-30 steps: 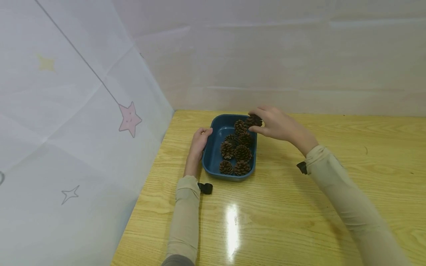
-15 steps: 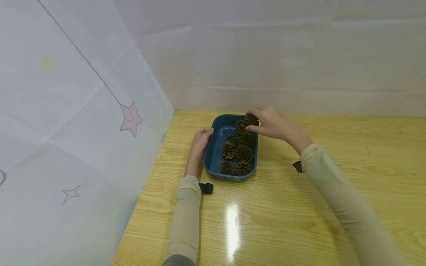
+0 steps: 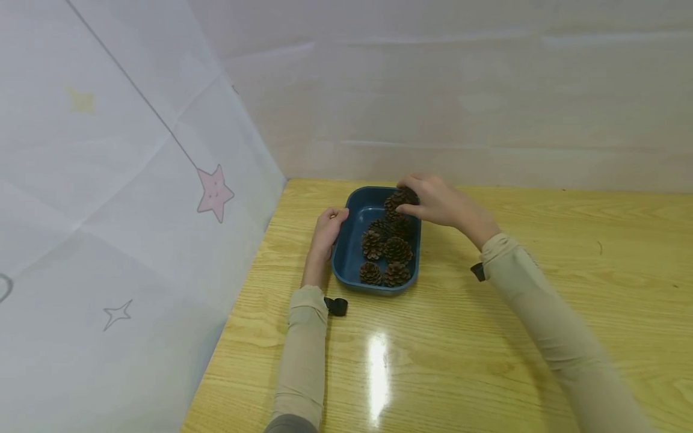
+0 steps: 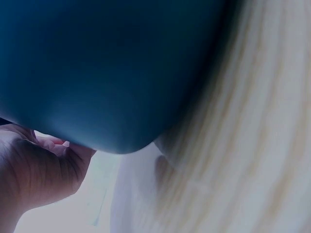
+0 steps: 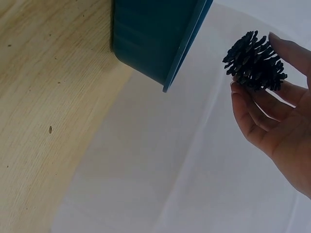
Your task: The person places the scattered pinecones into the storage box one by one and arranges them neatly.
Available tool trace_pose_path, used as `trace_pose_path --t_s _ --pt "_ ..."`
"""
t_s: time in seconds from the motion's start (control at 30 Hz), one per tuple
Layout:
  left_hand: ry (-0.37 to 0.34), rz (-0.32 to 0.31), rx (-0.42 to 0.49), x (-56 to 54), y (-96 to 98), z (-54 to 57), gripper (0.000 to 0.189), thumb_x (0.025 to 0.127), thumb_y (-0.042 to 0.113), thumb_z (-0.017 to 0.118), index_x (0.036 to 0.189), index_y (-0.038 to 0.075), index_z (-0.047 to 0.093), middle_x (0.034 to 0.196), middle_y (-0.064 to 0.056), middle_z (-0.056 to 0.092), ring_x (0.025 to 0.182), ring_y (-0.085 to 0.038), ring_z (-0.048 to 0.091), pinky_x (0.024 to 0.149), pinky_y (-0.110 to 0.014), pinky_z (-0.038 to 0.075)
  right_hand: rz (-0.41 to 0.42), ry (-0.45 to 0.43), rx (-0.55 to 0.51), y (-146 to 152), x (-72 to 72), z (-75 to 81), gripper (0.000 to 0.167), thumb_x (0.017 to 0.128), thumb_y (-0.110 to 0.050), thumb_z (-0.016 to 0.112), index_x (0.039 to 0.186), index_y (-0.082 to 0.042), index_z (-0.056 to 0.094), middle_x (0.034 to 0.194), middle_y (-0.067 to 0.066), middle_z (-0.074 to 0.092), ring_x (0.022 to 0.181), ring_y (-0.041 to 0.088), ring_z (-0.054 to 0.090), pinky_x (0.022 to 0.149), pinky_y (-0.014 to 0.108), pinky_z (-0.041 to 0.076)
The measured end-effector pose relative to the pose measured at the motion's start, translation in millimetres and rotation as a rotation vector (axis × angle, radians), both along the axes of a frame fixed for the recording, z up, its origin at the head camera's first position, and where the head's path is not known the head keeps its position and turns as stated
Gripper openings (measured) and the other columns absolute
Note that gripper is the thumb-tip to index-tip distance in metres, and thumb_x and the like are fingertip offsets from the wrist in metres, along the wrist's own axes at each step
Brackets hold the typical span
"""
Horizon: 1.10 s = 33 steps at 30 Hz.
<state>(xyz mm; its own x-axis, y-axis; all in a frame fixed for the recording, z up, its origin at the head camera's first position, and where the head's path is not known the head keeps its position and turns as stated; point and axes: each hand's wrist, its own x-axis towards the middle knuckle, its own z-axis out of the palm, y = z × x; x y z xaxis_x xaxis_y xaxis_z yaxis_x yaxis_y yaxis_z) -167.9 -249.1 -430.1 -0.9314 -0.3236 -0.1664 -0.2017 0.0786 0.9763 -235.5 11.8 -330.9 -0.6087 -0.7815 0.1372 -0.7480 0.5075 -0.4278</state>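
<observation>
A blue rectangular tub (image 3: 352,246) stands on the table with several brown pine cones (image 3: 397,249) inside, mostly along its right side. My left hand (image 3: 326,231) grips the tub's left wall, thumb at the rim; the left wrist view shows the tub's outer side (image 4: 112,97) close up, with part of that hand below. Above the tub's far right corner, my right hand (image 3: 435,201) holds one pine cone (image 5: 255,63) between thumb and fingers. In the right wrist view this cone is raised above the tub's rim. From the head view, the hand partly covers it.
The wooden table (image 3: 460,337) extends to the right and toward me. Its far edge meets a pale cloth wall (image 3: 433,90). Another white sheet (image 3: 135,240) with printed stars hangs along the left edge.
My right hand has shifted a little to the left with the pine cone, farther over the tub. The left hand keeps its grip on the tub, which stays in place.
</observation>
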Motion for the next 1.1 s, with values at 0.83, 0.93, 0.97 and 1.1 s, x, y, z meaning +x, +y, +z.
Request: trace_pose_path --t_s 0.83,0.93,0.97,1.1 --pt "-0.011 -0.004 -0.017 -1.6 -2.0 -2.6 0.028 0.105 0.027 0.063 0.085 0.010 0.053 0.082 -0.003 0.049 0.067 -0.014 0.049 0.065 -0.030 0.041 0.002 0.007 -0.008 -26.2 -8.1 -8.5 0.051 0.097 -0.019 0.077 0.135 0.008 0.057 0.134 0.026 0.060 0.126 0.042 0.057 0.105 0.053 0.045" --pt "-0.009 -0.003 -0.016 -1.9 -1.6 -2.9 0.028 0.105 0.027 0.063 0.085 0.009 0.053 0.082 -0.003 0.050 0.067 -0.015 0.050 0.065 -0.029 0.042 0.003 0.007 -0.006 -29.8 -9.6 -11.4 0.051 0.096 -0.018 0.077 0.135 0.008 0.057 0.135 0.026 0.060 0.127 0.042 0.056 0.106 0.054 0.045" --pt "-0.005 -0.004 -0.012 -2.0 -1.5 -2.9 0.028 0.105 0.027 0.063 0.085 0.009 0.053 0.082 -0.003 0.049 0.067 -0.014 0.049 0.065 -0.029 0.042 0.002 0.004 -0.008 -30.7 -9.8 -12.2 0.050 0.096 -0.017 0.077 0.135 0.007 0.057 0.135 0.026 0.060 0.127 0.042 0.056 0.106 0.054 0.045" --pt "0.004 -0.006 -0.004 -2.0 -1.1 -2.8 0.029 0.105 0.026 0.063 0.084 0.010 0.052 0.078 -0.002 0.046 0.064 -0.014 0.047 0.063 -0.028 0.040 0.015 0.013 -0.017 -33.6 -12.6 -17.5 0.049 0.096 -0.017 0.077 0.134 0.007 0.058 0.133 0.026 0.061 0.125 0.042 0.057 0.104 0.054 0.046"
